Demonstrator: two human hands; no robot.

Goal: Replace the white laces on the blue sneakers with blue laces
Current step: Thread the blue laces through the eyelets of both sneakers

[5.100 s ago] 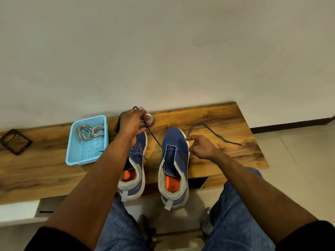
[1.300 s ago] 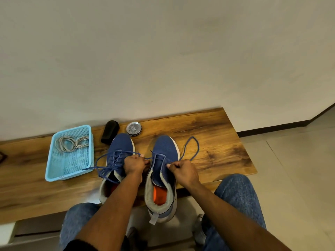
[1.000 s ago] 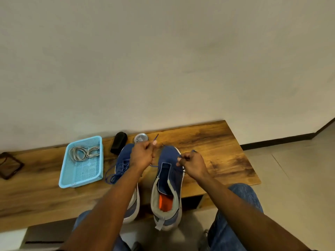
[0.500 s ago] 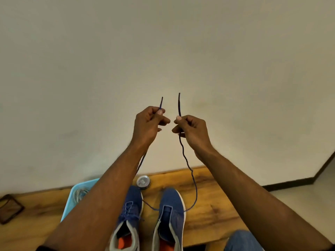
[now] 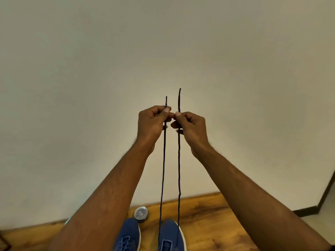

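Left hand (image 5: pixel 152 124) and right hand (image 5: pixel 190 127) each pinch one end of the blue lace (image 5: pixel 179 160), raised taut from the right sneaker (image 5: pixel 171 236). We judge it light, limp, slippery: grip near the stiff tips when threading.

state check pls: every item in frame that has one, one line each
left hand: raised, pinches the left end of the blue lace
right hand: raised, pinches the right end
blue lace: both strands pulled up taut from the right sneaker
left sneaker: already laced blue, on the bench
round tin: lid on, behind the sneakers
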